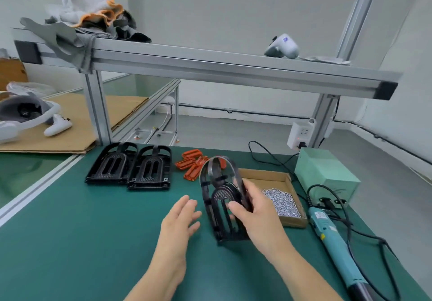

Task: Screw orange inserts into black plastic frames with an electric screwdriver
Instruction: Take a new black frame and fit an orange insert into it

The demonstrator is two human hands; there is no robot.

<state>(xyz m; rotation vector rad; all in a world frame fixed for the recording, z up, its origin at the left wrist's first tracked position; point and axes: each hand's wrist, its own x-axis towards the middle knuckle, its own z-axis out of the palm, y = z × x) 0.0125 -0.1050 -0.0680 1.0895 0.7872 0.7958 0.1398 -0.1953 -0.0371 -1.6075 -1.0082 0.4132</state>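
While the right hand (254,216) grips a black plastic frame (222,198) tilted upright above the counter (81,230), fingers curled round its right edge and thumb on its front, the left hand (180,223) hovers just beside it, fingers spread wide, holding nothing. Two more black frames (131,166) lie flat side by side toward the far left of the green mat. Orange inserts (192,163) sit in a loose pile behind the held frame. Cardboard tray (286,181) with small silver screws (281,202) lies just right of the hand. Teal electric screwdriver (332,240) lies at the right edge, cabled to a pale green power box (325,172). Aluminium shelf (210,64) spans overhead, carrying rags (93,22) and a white controller (282,47). Cardboard sheet (77,118) with a white headset (25,113) on the neighbouring table; grey floor and white walls behind.
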